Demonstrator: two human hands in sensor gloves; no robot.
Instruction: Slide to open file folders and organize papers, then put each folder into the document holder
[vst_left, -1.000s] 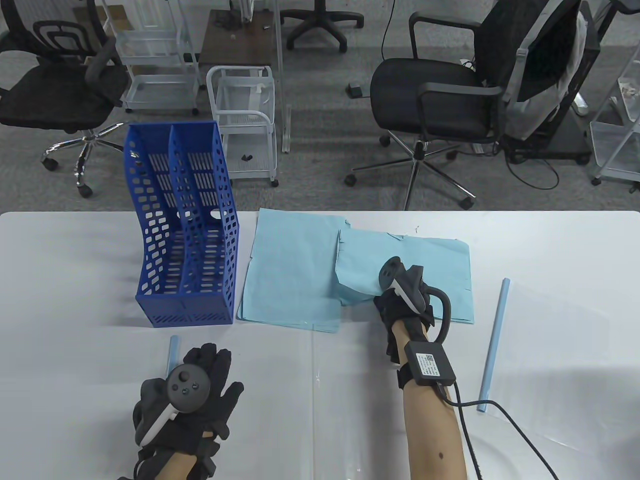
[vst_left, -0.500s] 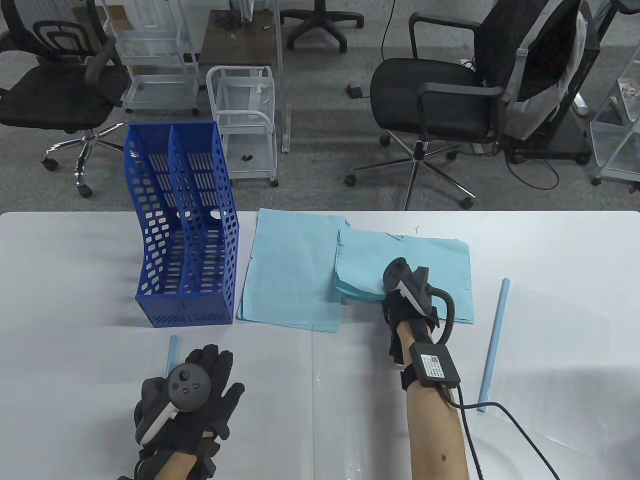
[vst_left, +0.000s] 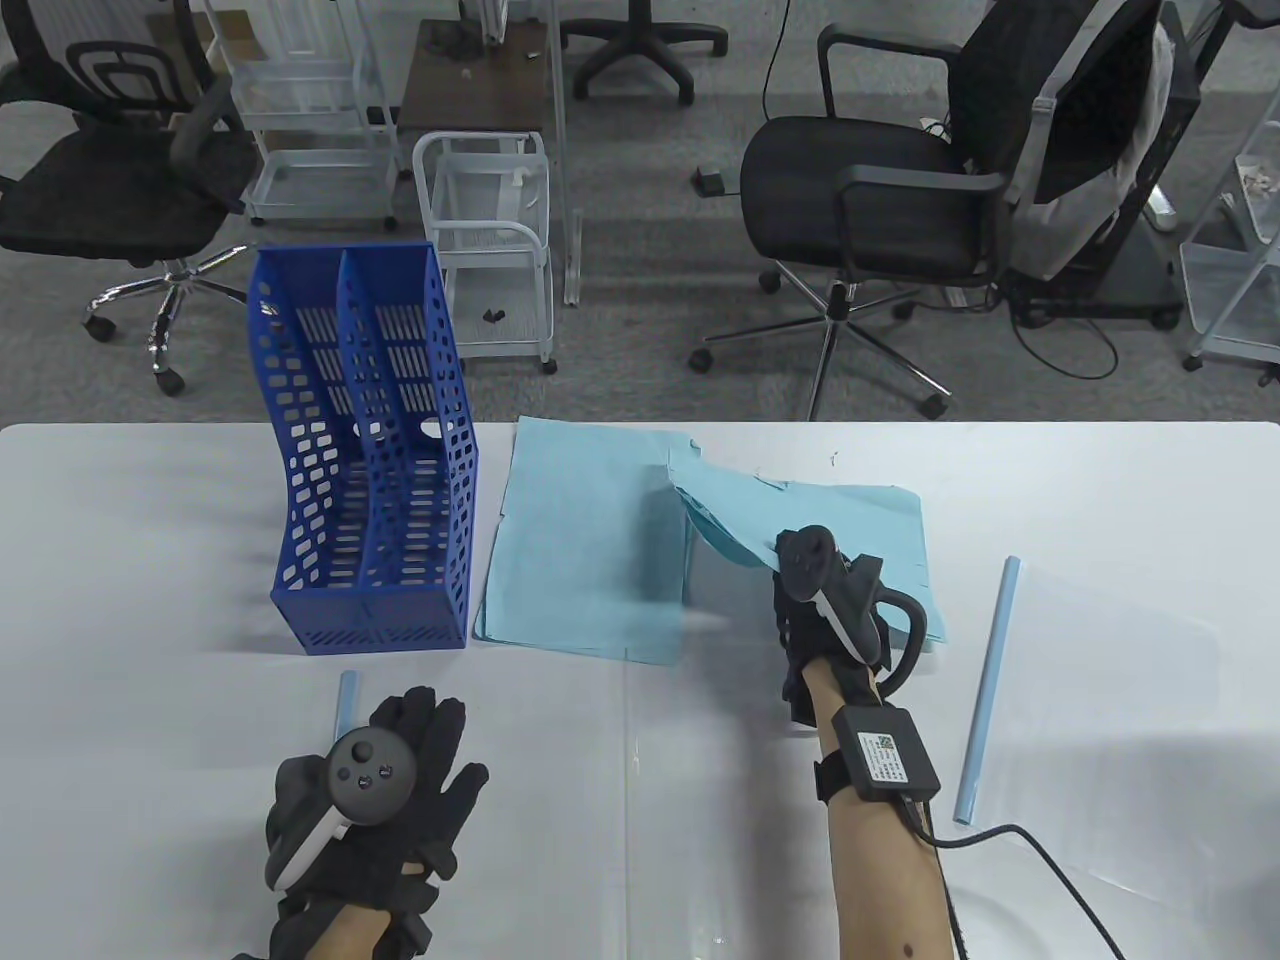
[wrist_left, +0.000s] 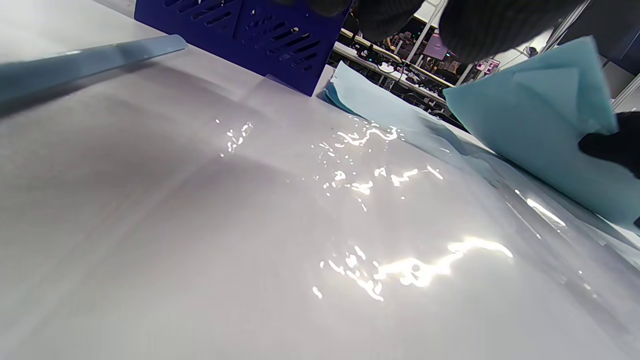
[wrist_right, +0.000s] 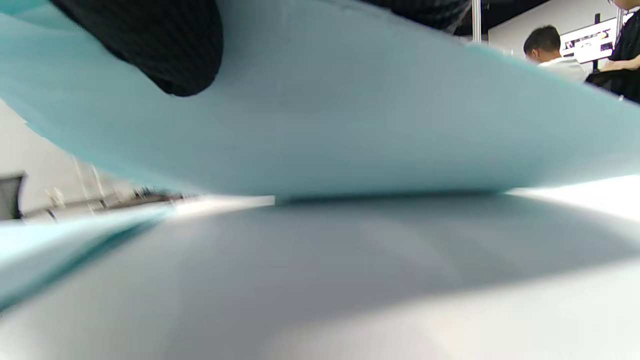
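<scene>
Two stacks of light blue paper lie mid-table: a flat left stack (vst_left: 585, 540) and a right stack (vst_left: 850, 515) whose near left corner is lifted off the table. My right hand (vst_left: 800, 600) grips that lifted corner; in the right wrist view a gloved finger (wrist_right: 150, 45) presses the sheet (wrist_right: 350, 125) from below. My left hand (vst_left: 400, 790) rests flat, fingers spread, on a clear folder (wrist_left: 300, 225) beside its blue slide bar (vst_left: 346, 700). The blue document holder (vst_left: 370, 470) stands at the left, both slots bare.
A second clear folder (vst_left: 1110, 690) with a blue slide bar (vst_left: 988, 690) lies at the right. Office chairs (vst_left: 880, 190) and white carts (vst_left: 490, 240) stand on the floor beyond the table's far edge. A cable (vst_left: 1040, 860) trails from my right wrist.
My right hand moved right and toward me, lifting the corner of the right paper stack higher; bare table now shows under it. The left hand stayed put.
</scene>
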